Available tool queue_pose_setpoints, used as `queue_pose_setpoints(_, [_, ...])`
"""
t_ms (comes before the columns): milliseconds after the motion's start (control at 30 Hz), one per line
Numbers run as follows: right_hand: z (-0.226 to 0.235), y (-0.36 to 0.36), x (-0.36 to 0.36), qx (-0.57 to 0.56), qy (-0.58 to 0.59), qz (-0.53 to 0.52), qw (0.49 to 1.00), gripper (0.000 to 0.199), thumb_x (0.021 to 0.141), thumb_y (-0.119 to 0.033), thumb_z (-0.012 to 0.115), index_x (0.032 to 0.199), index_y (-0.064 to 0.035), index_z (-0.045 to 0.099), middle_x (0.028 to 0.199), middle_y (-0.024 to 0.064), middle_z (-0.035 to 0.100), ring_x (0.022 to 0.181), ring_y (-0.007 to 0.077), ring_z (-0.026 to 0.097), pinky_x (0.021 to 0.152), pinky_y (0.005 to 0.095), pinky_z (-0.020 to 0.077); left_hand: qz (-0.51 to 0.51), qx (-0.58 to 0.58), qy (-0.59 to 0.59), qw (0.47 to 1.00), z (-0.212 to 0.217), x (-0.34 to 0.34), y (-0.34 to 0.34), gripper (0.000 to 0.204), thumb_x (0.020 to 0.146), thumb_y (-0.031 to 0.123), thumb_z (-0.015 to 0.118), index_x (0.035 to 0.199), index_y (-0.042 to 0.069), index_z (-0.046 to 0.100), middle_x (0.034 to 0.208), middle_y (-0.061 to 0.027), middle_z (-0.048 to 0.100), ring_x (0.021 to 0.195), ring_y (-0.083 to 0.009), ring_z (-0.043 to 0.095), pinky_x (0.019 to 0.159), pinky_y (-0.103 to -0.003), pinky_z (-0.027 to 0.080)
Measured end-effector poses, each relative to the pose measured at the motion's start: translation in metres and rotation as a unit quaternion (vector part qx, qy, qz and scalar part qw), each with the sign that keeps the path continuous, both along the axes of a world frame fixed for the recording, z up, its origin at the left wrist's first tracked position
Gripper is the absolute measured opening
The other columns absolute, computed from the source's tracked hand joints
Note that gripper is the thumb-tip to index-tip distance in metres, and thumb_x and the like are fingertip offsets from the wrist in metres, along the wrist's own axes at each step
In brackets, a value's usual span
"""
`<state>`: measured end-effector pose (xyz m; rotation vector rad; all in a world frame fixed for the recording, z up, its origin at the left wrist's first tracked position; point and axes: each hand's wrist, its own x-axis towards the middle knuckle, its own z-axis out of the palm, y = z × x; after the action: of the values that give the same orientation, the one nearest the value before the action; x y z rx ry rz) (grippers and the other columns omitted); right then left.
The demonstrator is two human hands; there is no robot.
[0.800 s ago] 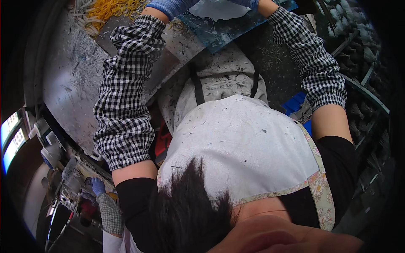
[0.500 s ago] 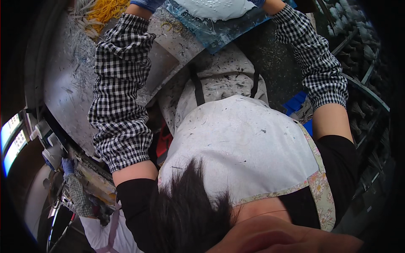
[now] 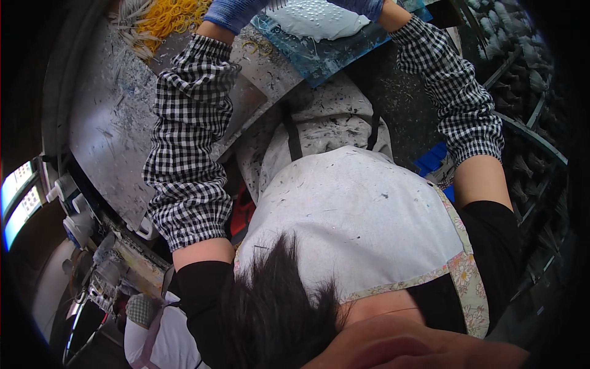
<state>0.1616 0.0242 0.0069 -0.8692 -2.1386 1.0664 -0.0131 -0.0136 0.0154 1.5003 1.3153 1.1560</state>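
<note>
At the top edge, my left hand (image 3: 235,13) in a blue knit glove is partly out of frame, its fingers cut off. Close beside it shows a row of thin, pale prongs (image 3: 276,5); whether the hand holds them I cannot tell. My right hand (image 3: 367,7), gloved in blue too, reaches in over the right part of a thick white paste (image 3: 326,19). Its fingers are also hidden by the edge. The paste is spread on a blue plastic sheet (image 3: 319,64) with white smears. Checked sleeves cover both my forearms.
A heap of yellow rubber bands (image 3: 169,23) lies at the upper left, with pale thin strips beside it. The metal tabletop (image 3: 104,144) is specked with dried paste. Racks of grey-white bristly bundles (image 3: 525,61) stand to the right. At lower left is another person (image 3: 163,332).
Both my hands have come slightly lower into view, the left one also to the right. The pale prongs now show beside it. The other person's gloved hand has left its former spot.
</note>
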Motion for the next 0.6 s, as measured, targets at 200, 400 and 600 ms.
queue_pose_setpoints(200, [-0.022, 0.002, 0.011, -0.036, -0.024, 0.017, 0.999, 0.02, 0.079, -0.012, 0.075, 0.095, -0.0016, 0.071, 0.083, 0.009, 0.073, 0.072, 0.0103, 0.059, 0.072, 0.0295, 0.05, -0.027, 0.231, 0.327, 0.916, -0.019, 0.014, 0.001, 0.022, 0.073, 0.002, 0.063, 0.095, 0.008, 0.061, 0.092, -0.0191, 0.062, 0.089, -0.0397, 0.059, 0.077, -0.046, 0.048])
queue_pose_setpoints(400, [-0.027, 0.002, 0.011, -0.027, -0.065, 0.018, 0.997, 0.021, 0.079, -0.013, 0.074, 0.097, -0.0038, 0.071, 0.086, 0.0113, 0.073, 0.073, 0.0134, 0.061, 0.074, 0.0316, 0.0507, -0.033, 0.242, 0.368, 0.897, -0.024, 0.014, -0.004, 0.02, 0.072, 0.006, 0.064, 0.091, 0.009, 0.06, 0.088, -0.0172, 0.06, 0.09, -0.0393, 0.056, 0.076, -0.048, 0.047])
queue_pose_setpoints(600, [-0.029, 0.005, 0.015, 0.024, -0.148, -0.002, 0.989, 0.022, 0.08, -0.019, 0.073, 0.098, -0.0063, 0.071, 0.089, 0.0153, 0.072, 0.073, 0.0184, 0.062, 0.073, 0.033, 0.0512, -0.031, 0.243, 0.38, 0.892, -0.02, 0.017, 0.0, 0.016, 0.074, 0.008, 0.065, 0.088, 0.009, 0.06, 0.085, -0.0165, 0.061, 0.086, -0.0387, 0.058, 0.072, -0.048, 0.047])
